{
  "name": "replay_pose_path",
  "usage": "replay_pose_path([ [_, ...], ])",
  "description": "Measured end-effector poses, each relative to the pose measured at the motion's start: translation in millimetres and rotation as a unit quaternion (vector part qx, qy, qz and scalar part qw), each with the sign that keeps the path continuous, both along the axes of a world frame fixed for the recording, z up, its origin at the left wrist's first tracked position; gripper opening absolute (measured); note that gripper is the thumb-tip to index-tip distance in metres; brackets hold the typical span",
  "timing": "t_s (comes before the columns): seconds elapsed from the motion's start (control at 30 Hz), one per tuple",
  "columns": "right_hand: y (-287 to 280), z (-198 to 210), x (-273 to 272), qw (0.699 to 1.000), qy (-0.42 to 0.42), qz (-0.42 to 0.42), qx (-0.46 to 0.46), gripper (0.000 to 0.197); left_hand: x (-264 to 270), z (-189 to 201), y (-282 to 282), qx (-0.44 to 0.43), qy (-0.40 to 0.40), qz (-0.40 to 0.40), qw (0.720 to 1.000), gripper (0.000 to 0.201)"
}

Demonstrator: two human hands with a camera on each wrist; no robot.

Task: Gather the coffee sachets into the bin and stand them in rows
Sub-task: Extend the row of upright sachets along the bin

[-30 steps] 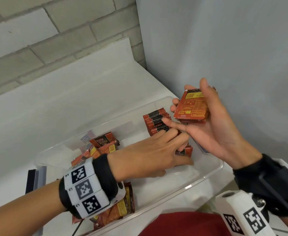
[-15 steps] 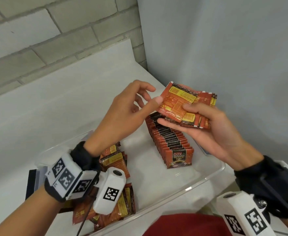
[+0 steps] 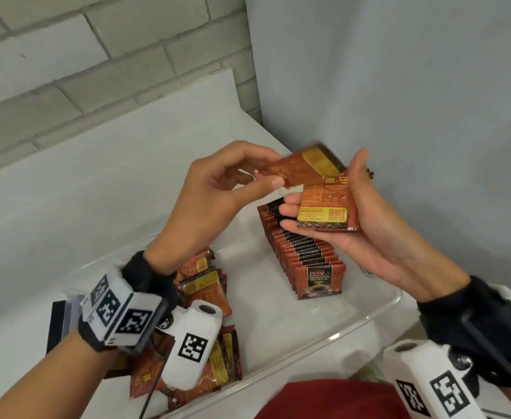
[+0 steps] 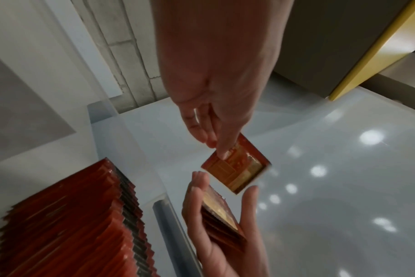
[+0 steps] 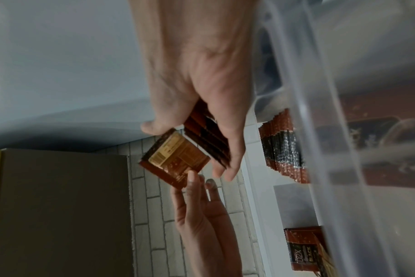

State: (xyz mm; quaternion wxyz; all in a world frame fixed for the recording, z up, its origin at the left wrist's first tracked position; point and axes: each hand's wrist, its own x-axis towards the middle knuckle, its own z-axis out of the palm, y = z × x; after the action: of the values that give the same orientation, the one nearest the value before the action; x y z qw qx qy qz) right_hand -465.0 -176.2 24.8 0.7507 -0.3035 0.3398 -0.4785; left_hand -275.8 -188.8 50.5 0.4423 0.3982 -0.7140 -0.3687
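Observation:
My left hand (image 3: 233,182) pinches one red-brown coffee sachet (image 3: 305,169) by its edge, lifted above the clear plastic bin (image 3: 354,325). Right beside it my right hand (image 3: 366,219) cradles a small stack of sachets (image 3: 326,207) between thumb and fingers. Inside the bin a long row of sachets (image 3: 302,255) stands upright on the right side. A loose pile of sachets (image 3: 205,285) lies at the bin's left end, partly behind my left wrist. The left wrist view shows the pinched sachet (image 4: 236,168) over the held stack (image 4: 222,226). In the right wrist view the same sachet (image 5: 175,157) shows.
The bin sits on a white table (image 3: 96,192) in a corner, a brick wall (image 3: 81,62) behind and a plain grey wall (image 3: 399,101) to the right. A dark flat object (image 3: 56,325) lies left of the bin.
My left hand came up out of the bin, reached the stack in my right hand, and now pinches one sachet pulled off it. The right hand stayed roughly in place.

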Motion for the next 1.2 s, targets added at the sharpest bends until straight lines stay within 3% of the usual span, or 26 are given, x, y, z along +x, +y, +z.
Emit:
replay_pose_path([
  [0.07, -0.2, 0.4, -0.4, 1.000, -0.018, 0.003, -0.001, 0.083, 3.1, -3.3, -1.7, -0.055, -0.025, -0.011, 0.998, 0.023],
  [0.13, 1.1, 0.3, -1.8, 1.000, -0.028, 0.003, -0.006, 0.068, 6.0, -7.5, -4.5, -0.081, -0.052, -0.021, 0.995, 0.022],
  [0.23, 1.8, -2.2, -4.2, 1.000, -0.016, 0.001, -0.016, 0.046, 8.6, -11.7, -7.8, -0.090, -0.083, -0.028, 0.992, 0.019],
  [0.33, 1.4, -4.1, -5.3, 0.999, 0.011, -0.001, -0.031, 0.045, 10.4, -13.0, -9.6, -0.080, -0.101, -0.033, 0.991, 0.020],
  [0.43, 1.1, -4.9, -5.3, 0.999, 0.015, 0.002, -0.040, 0.041, 11.9, -10.5, -8.9, -0.046, -0.091, -0.049, 0.994, 0.030],
  [0.53, 1.8, -4.3, -4.5, 0.998, 0.018, 0.012, -0.053, 0.039, 14.4, -6.2, -7.8, 0.043, -0.026, -0.068, 0.996, 0.038],
  [0.67, 2.5, -3.8, -2.6, 0.997, 0.012, 0.016, -0.070, 0.045, 16.2, -1.2, -7.4, 0.105, 0.006, -0.088, 0.991, 0.018],
  [0.77, 2.1, -4.0, -2.2, 0.998, -0.012, -0.009, -0.069, 0.046, 17.9, 2.0, -7.7, 0.111, 0.000, -0.087, 0.990, 0.023],
  [0.9, 0.1, -5.1, -2.8, 0.995, -0.066, -0.062, -0.044, 0.039, 21.5, 6.2, -6.3, 0.125, -0.041, -0.123, 0.984, 0.020],
  [1.03, -2.3, -7.7, -2.7, 0.992, -0.093, -0.085, -0.022, 0.030, 9.7, 3.8, 3.1, 0.119, -0.112, -0.217, 0.962, 0.020],
  [1.2, -1.4, -8.1, -2.3, 0.993, -0.077, -0.084, -0.034, 0.032, -12.2, -20.9, 8.9, -0.014, -0.252, -0.295, 0.922, 0.025],
])
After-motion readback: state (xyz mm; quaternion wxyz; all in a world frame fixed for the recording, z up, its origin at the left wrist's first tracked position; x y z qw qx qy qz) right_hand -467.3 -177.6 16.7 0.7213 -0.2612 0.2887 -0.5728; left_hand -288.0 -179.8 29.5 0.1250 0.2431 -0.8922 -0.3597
